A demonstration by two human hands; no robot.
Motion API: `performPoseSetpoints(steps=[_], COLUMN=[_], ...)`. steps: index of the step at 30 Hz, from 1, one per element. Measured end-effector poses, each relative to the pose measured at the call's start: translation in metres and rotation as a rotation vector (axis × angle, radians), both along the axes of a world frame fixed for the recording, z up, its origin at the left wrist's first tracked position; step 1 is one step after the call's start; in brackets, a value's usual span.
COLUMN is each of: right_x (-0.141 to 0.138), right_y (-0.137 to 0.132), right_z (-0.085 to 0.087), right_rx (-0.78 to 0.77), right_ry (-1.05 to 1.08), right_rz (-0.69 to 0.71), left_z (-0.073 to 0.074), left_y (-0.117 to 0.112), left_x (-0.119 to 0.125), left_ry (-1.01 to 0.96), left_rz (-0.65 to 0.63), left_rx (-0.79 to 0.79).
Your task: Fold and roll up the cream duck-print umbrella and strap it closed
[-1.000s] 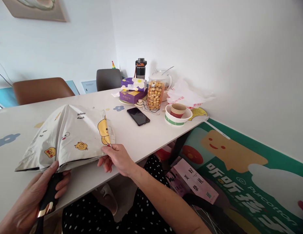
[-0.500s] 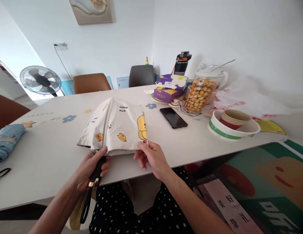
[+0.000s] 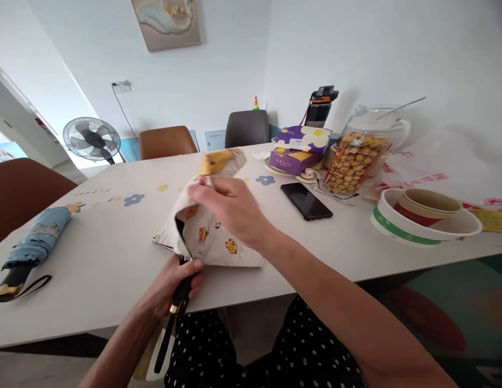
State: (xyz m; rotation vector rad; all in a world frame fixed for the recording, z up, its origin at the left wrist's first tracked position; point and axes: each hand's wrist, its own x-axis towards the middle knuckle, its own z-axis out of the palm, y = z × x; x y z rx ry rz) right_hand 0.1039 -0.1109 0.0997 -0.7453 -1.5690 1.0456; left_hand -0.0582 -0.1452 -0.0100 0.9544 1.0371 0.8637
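A white umbrella with yellow duck prints lies partly folded on the table, its canopy loose and its black handle toward me. My left hand is closed around the handle just below the canopy edge; a black strap hangs from the handle's end. Above the canopy, my right hand pinches a corner of the fabric and holds it lifted, folded over toward the left. That raised flap is slightly blurred, and a dark gap shows beneath it.
A rolled blue umbrella lies at the left of the white table. To the right are a phone, purple boxes, a snack jar and a white paper bowl with paper cups inside. Chairs and a fan stand beyond.
My right hand has carried the canopy corner up and leftward across the umbrella, folding the fabric over. My left hand keeps its hold on the handle. The view has shifted a little left.
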Motion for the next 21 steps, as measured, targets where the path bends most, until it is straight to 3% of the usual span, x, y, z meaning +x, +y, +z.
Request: performPoseSetpoints(steps=[3,5,7,11,14,16,18,21], right_x=[-0.03,-0.038,-0.029,0.028,0.076,0.095,0.101,0.093], right_y=[0.017,0.027,0.036,0.049,0.05,0.044,0.036,0.024], right_z=[0.008,0.009,0.006,-0.012,-0.039,-0.059,-0.075,-0.088], right_rx=[0.064,0.09,0.12,0.118,-0.067,-0.213,-0.394,-0.619], right_ry=[-0.176,-0.238,-0.268,-0.362,-0.438,-0.444,-0.388,-0.254], right_rz=[0.212,0.277,0.194,-0.252,-0.507,-0.555,-0.5,-0.255], left_z=[0.003,0.006,0.008,0.007,0.007,0.008,0.008,0.008], left_y=[0.0,0.0,-0.001,0.001,0.004,0.007,0.009,0.011], left_x=[0.006,0.009,0.01,0.006,0.002,0.0,-0.002,-0.004], left_ry=[0.114,0.125,0.105,-0.009,-0.14,-0.208,-0.253,-0.275], left_rz=[0.028,0.083,0.098,0.127,0.153,0.138,0.138,0.133], left_rx=[-0.038,-0.096,-0.128,-0.139,-0.201,-0.243,-0.266,-0.302])
